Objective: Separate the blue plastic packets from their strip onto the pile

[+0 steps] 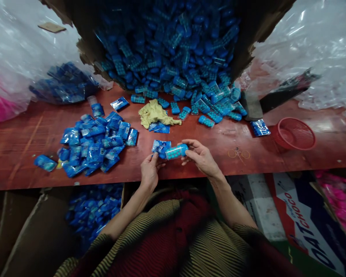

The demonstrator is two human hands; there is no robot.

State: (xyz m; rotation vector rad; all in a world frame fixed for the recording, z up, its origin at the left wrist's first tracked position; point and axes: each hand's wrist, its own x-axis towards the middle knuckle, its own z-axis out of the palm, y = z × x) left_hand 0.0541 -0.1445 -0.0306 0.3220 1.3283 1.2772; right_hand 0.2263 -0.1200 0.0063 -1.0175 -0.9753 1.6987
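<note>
Between both hands, over the red tabletop (219,138), is a clear capsule-shaped container (175,152) with a blue cap and blue round pieces inside. My right hand (202,158) grips its capped right end between thumb and fingers. My left hand (150,171) pinches the near edge of a flat blue printed sleeve (160,146), which meets the left end of the container. Whether that end is inside the sleeve I cannot tell. A crumpled yellow rubbery piece (155,114) lies on more blue sleeves (163,128) just beyond. Left of my hands is a heap of blue-wrapped containers (93,148).
A torn-open carton (249,63) at the back spills similar blue containers (213,102) onto the table. At right are a red mesh basket (295,132), a blue pack (259,127) and rubber bands (238,154). Plastic bags flank the carton. Blue packs (95,211) lie below the table edge.
</note>
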